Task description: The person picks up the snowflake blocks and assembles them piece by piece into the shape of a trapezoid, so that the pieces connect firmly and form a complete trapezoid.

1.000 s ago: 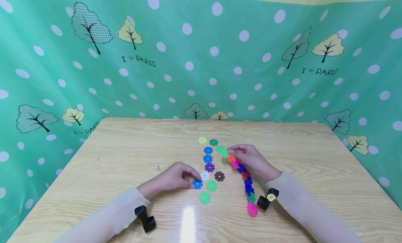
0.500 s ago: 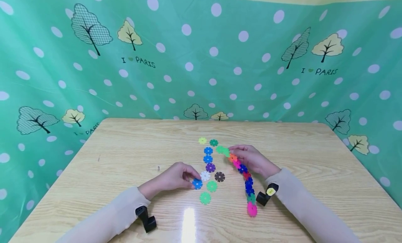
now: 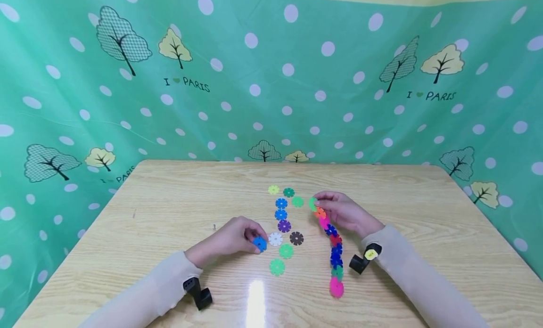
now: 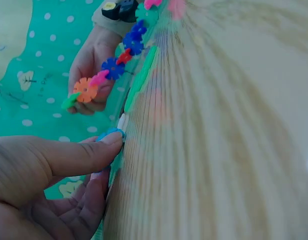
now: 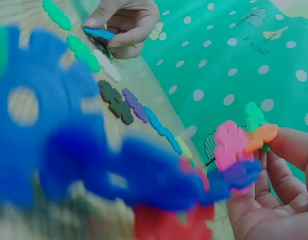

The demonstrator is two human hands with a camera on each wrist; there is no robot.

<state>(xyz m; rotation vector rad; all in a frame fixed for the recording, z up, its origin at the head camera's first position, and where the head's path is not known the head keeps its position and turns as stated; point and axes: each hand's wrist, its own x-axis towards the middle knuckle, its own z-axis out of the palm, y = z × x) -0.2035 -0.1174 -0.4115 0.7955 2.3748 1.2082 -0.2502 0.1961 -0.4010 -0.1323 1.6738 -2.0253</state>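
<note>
Between thumb and fingers, my left hand pinches a light blue notched plastic disc, just left of a white disc. My right hand grips the far end of a chain of interlocked notched discs, near its green and orange pieces. From there the chain curves toward the near side and ends in a pink disc. In the right wrist view the chain's dark blue pieces loom close to the camera, while the thumb and fingertips hold the orange disc.
Loose discs lie on the wooden table between the hands: yellow, dark green, light green, two blue, purple, brown and two more green. A patterned green curtain hangs behind.
My left hand has drawn the blue disc slightly left, away from the white one, and tilted it. The right hand has shifted the chain's far end right, apart from the loose light green disc.
</note>
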